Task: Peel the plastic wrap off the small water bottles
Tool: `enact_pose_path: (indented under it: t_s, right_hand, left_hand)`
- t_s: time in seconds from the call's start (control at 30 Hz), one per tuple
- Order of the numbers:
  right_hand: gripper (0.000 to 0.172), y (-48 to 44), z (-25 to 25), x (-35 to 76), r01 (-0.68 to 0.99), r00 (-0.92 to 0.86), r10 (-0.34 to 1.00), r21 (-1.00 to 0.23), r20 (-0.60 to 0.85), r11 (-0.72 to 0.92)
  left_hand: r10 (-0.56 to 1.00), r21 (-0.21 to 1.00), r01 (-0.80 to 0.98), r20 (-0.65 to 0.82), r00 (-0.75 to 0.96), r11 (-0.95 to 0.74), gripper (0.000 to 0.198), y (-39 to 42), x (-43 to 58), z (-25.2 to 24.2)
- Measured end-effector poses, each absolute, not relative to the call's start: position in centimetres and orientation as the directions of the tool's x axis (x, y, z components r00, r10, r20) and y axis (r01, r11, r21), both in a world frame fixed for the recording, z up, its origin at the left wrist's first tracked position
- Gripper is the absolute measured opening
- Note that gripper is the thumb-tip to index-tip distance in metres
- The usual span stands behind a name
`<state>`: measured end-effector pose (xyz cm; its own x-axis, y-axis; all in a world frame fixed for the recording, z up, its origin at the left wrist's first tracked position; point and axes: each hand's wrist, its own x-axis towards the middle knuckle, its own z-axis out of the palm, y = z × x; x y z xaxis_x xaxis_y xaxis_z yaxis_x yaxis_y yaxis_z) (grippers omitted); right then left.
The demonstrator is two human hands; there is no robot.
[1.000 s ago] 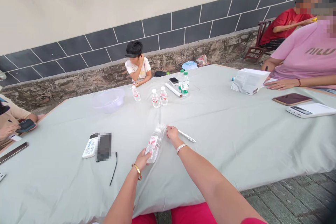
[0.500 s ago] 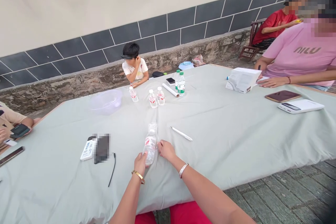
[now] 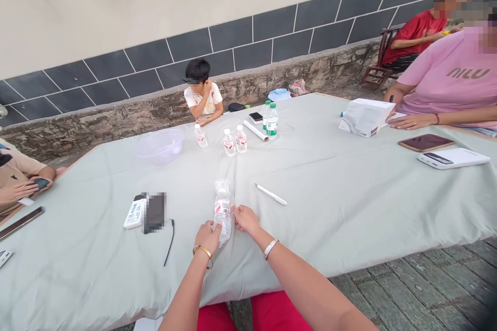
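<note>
Outdoor session at a long table under a pale grey-green cloth (image 3: 334, 217), backed by a cream wall with slate-coloured tiles (image 3: 233, 36) and a low rough stone ledge (image 3: 116, 124). Seated around it: a person in a pink T-shirt (image 3: 452, 75) at 2 o'clock, a person in a white T-shirt (image 3: 202, 99) at 12 o'clock, a person in a tan top (image 3: 15, 176) at 9 o'clock. On the cloth, at 11 o'clock, stand a translucent plastic basin (image 3: 160, 146) and a group of capped water bottles (image 3: 272, 121). Near the cloth's front edge, a clear plastic bottle (image 3: 222, 214) lies roughly along the 12-to-6 line, its crumpled end toward 12 o'clock; contact with the cloth cannot be confirmed. A white pen (image 3: 271, 194) sits just off at 2 o'clock. The left hand (image 3: 207, 237) curls around the bottle's lower part, fingertips pressed on it. The right hand (image 3: 244, 219) meets its other side, fingers held together.
</note>
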<state>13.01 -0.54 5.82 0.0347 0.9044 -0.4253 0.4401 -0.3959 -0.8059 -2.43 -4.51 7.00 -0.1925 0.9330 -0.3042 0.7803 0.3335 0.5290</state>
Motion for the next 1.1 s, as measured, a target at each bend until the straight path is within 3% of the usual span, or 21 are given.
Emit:
enact_pose_path:
  t_s: [0.23,0.43,0.67,0.77,1.1]
  right_hand:
    - [0.026,-2.8,5.8,12.3,0.511,-0.043,0.916,-0.797,-0.398,-0.322]
    - [0.025,-3.0,6.1,12.5,0.43,-0.058,0.894,-0.819,-0.445,-0.38]
    - [0.03,-3.2,6.7,12.3,0.312,-0.072,0.856,-0.827,-0.511,-0.468]
    - [0.039,-3.8,6.8,12.1,0.306,-0.116,0.84,-0.823,-0.53,-0.478]
    - [0.028,-4.1,6.6,13.2,0.437,-0.15,0.847,-0.803,-0.51,-0.406]
  left_hand:
    - [0.953,0.516,0.809,-0.252,-0.171,0.282,0.066,-3.5,-2.1,6.8]
    - [0.937,0.518,0.794,-0.295,-0.185,0.32,0.052,-3.1,-3.1,6.5]
    - [0.908,0.529,0.767,-0.387,-0.163,0.363,0.066,-2.7,-3.0,5.8]
    - [0.908,0.53,0.767,-0.386,-0.161,0.361,0.066,-2.8,-2.6,5.4]
    - [0.91,0.505,0.782,-0.371,-0.186,0.366,0.052,-2.3,-3.4,5.5]
